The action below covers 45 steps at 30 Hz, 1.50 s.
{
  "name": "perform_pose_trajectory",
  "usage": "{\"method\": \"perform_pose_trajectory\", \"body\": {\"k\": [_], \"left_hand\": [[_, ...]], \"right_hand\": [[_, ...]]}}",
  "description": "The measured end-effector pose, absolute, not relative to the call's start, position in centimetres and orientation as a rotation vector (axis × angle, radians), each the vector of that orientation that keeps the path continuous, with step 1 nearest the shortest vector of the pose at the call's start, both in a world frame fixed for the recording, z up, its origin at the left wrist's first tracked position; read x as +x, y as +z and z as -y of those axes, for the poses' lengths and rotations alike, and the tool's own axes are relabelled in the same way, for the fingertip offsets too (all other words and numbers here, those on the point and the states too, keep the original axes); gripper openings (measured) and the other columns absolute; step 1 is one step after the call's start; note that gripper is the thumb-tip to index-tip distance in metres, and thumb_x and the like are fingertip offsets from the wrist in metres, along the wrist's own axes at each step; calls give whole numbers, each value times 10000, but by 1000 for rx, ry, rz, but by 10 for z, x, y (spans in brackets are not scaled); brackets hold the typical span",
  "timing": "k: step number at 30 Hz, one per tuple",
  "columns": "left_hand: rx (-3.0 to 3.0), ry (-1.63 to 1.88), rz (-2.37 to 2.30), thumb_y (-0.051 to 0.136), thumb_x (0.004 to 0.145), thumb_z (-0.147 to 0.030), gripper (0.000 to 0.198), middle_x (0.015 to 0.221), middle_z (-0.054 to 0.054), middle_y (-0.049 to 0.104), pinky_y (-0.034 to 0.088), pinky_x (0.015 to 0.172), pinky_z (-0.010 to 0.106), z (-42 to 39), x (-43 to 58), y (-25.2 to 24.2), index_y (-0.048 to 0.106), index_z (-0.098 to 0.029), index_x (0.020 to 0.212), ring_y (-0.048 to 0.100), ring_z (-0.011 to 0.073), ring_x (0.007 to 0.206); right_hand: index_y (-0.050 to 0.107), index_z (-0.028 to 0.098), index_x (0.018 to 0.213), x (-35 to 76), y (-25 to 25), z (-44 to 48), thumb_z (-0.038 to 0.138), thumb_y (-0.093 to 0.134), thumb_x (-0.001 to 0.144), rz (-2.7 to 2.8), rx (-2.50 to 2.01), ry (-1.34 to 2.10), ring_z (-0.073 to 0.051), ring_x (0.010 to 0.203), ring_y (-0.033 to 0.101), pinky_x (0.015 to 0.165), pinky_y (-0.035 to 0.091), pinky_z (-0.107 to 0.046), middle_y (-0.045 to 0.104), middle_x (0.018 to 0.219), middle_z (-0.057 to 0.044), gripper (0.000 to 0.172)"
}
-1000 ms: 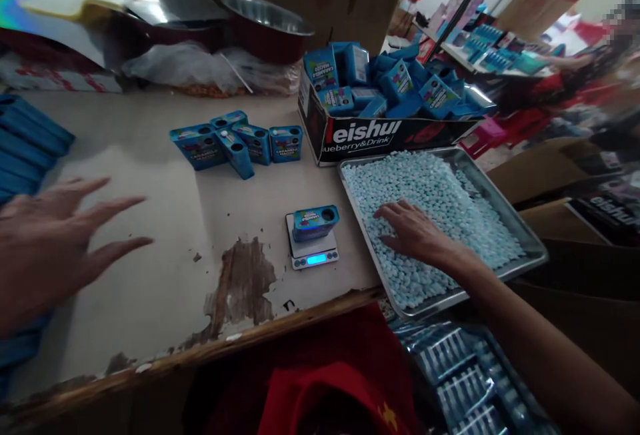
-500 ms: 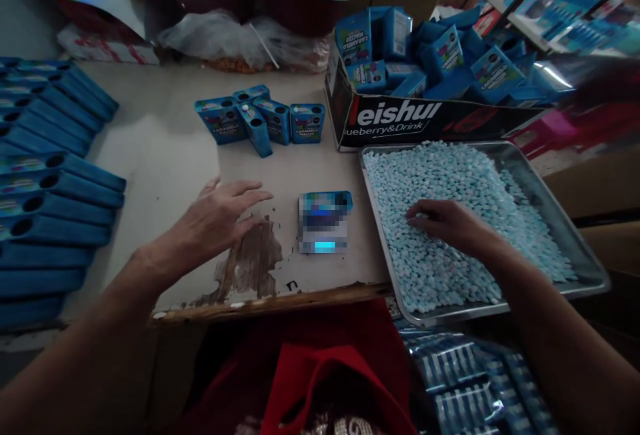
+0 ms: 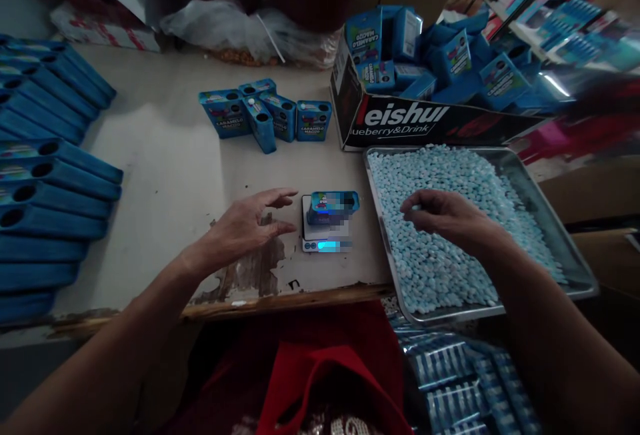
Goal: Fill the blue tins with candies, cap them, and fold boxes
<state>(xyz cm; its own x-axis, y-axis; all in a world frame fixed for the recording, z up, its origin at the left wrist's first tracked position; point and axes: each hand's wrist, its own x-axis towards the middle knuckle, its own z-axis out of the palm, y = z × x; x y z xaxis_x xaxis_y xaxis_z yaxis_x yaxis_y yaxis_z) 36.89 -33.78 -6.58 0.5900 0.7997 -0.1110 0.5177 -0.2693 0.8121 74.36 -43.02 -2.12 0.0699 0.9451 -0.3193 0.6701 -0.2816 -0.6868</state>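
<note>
So the biggest thing here is the off-white table with peeling, worn paint (image 3: 165, 188). On its right there's a shallow rectangular silver metal tray (image 3: 575, 278), probably put there so the right hand can get at it easily. Just behind that sits a black printed cardboard carton (image 3: 400, 121) heaped with blue packs (image 3: 453, 58), which I guess keeps them in reach without crowding the middle.

The left hand (image 3: 250, 221) is beside the scale's left side, thumb and fingers spread wide, nothing in them, like it's shaped to go around something boxy. The right hand (image 3: 445, 215) is over the tray with fingertips drawn close together; can't tell if there's anything pinched in there.

Between the hands is a small flat silver digital scale (image 3: 320, 229) with a glowing blue display, and a slim blue cardboard candy pack (image 3: 323, 203) stands on it, dark hole on top, presumably to be weighed. Smallest are the pale-blue rounded pellets (image 3: 440, 171) covering most of the tray.

Counts: one tray, one carton, one scale, one pack on it, five blue standing packs (image 3: 313, 120) clustered behind it. The carton's packs overlap too much to count, and the pellets, no chance.
</note>
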Motion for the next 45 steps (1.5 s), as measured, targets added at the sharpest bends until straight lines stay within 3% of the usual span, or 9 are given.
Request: {"method": "perform_pose_trajectory", "body": {"k": [3,7,14,17,22,26,32,39,45], "left_hand": [[1907,404,-1022,735,851,-512,639,1348,65,686,545,1054,443,339,369,-70,574,-323,1440,631,279,1265],[1927,412,-999,741,851,-485,604,1383,54,666,516,1103,438,340,370,-72,604,-310,1413,630,265,1266],[1920,428,-1060,732,832,-501,576,1371,73,647,564,1014,435,334,355,-72,637,-296,1362,662,285,1195],[1931,436,-1052,730,835,-510,591,1386,79,637,557,1026,448,331,352,-74,626,-300,1377,660,293,1200],[1902,467,-1056,735,830,-503,578,1378,83,657,547,1052,463,331,355,-67,650,-276,1354,659,289,1205],[1898,496,-1120,729,828,-547,571,1329,70,700,527,1092,473,331,346,-63,675,-276,1328,672,286,1188],[1901,532,-1134,729,832,-558,571,1277,69,730,525,1102,476,330,342,-60,689,-258,1316,693,286,1155],[2099,526,-1098,726,855,-461,506,1310,27,715,517,1099,403,355,377,-30,683,-282,1326,666,248,1202],[2116,529,-1222,716,851,-461,534,1319,52,712,563,998,389,371,373,-20,667,-251,1339,680,264,1172]], "right_hand": [[722,168,1014,709,0,413,321,635,858,1704,-1805,1138,-117,569,530,522,399,-243,636,690,-3,235],[760,194,973,669,19,392,195,625,866,2113,-1650,747,-122,671,580,622,427,-252,688,798,-12,173],[798,213,1073,645,22,377,60,614,853,2426,-1620,465,-159,834,683,764,495,-273,768,985,-42,325],[780,209,1151,642,19,377,85,663,833,2352,-1628,463,-168,836,694,775,523,-288,780,1007,-47,361],[790,214,1041,655,18,386,233,643,904,2091,-1685,425,-192,858,711,790,551,-324,783,983,-44,202],[778,216,1018,706,3,411,314,654,900,2010,-2108,245,-215,787,697,703,519,-331,773,928,-61,197],[721,227,1245,750,-51,464,320,694,844,2338,-2289,446,-216,871,687,685,463,-295,721,1138,-99,412],[778,218,1033,741,-56,461,258,622,837,2241,-2315,370,-207,772,672,632,403,-286,757,936,-69,253],[808,212,1050,771,-53,471,337,576,873,1951,-2172,505,-188,676,642,615,412,-287,727,738,-40,318]]}}
